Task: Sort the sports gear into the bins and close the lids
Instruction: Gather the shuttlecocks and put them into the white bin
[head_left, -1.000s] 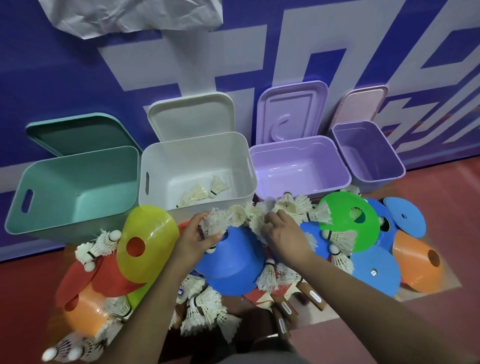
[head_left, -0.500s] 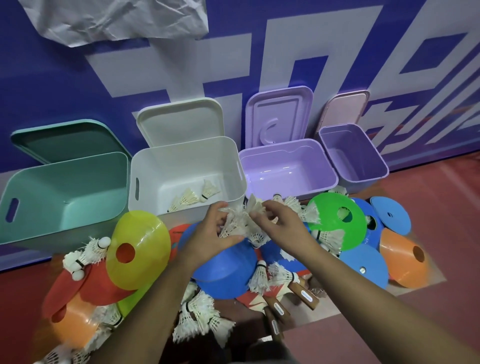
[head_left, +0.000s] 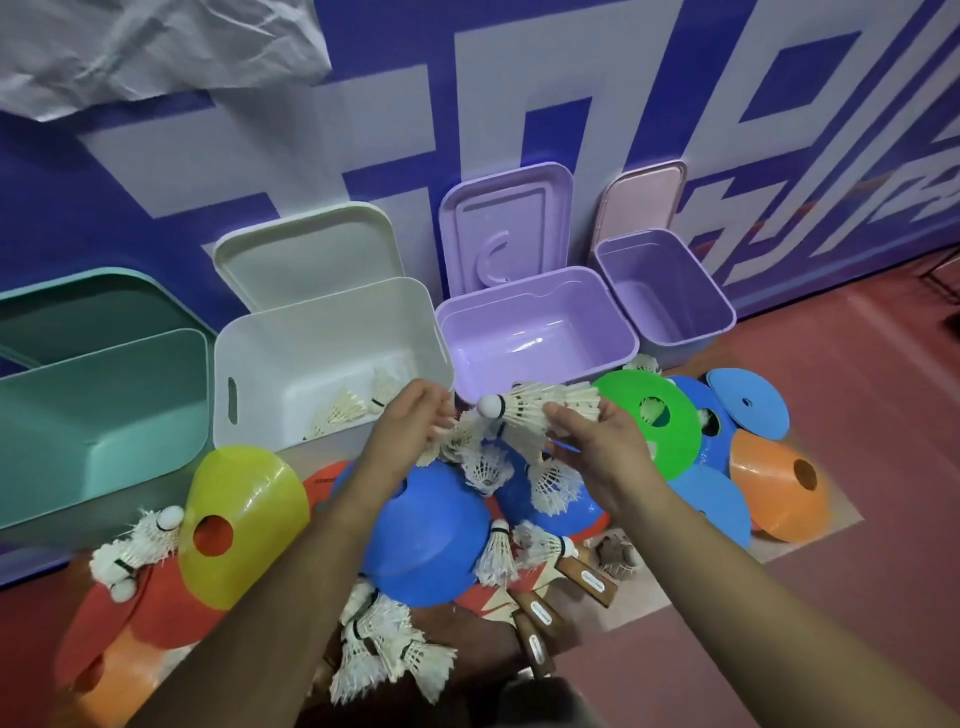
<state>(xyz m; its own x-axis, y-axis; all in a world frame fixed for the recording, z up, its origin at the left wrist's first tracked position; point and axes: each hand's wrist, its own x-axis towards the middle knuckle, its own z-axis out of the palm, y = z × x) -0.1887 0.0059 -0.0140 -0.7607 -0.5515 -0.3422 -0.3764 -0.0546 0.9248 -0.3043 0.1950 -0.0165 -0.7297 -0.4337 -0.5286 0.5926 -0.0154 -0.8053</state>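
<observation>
My left hand (head_left: 413, 423) and my right hand (head_left: 597, 447) hold a bunch of white shuttlecocks (head_left: 524, 410) between them, raised just in front of the white bin (head_left: 332, 332). That bin has a few shuttlecocks (head_left: 345, 410) inside. A teal bin (head_left: 104, 395) stands to its left. To its right are a light purple bin (head_left: 535, 322) and a darker purple bin (head_left: 670, 286), both with nothing visible inside. All lids lean open against the wall. More shuttlecocks (head_left: 384, 649) lie on the floor among coloured cones.
Flat cones cover the floor before the bins: yellow (head_left: 244, 525), blue (head_left: 431, 530), green (head_left: 649, 421), orange (head_left: 779, 483), red (head_left: 104, 618). Wooden paddle handles (head_left: 540, 618) stick out under the blue cone. A blue and white wall runs behind the bins.
Both hands gathered shuttlecocks from the pile above the blue cone and lifted them up toward the white bin's front edge.
</observation>
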